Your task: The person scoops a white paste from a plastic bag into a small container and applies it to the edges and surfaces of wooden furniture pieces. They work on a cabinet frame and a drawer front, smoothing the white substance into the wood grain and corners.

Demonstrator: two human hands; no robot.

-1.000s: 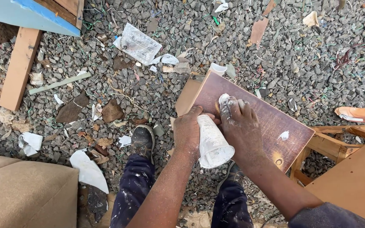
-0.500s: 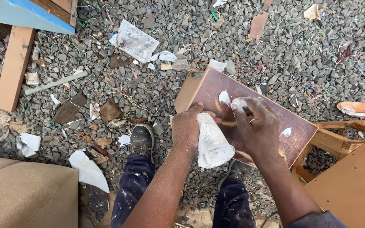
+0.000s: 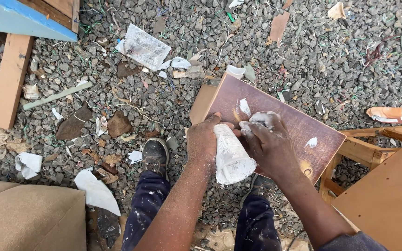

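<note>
Head view: left hand (image 3: 204,145) w/ grip wrapped round white cup (image 3: 231,158), centre frame. Right hand (image 3: 268,139) fingers flat, smearing white paste on brown board (image 3: 298,128). Prob. spreading step; next needs more paste dabbed.

A board (image 3: 280,128) lies tilted on the gravel (image 3: 331,60), ahead of two shoes (image 3: 155,155). A cup (image 3: 230,158) is at its near edge, between the left hand (image 3: 204,142) and right hand (image 3: 268,144). A plank (image 3: 9,81) lies far left.
</note>
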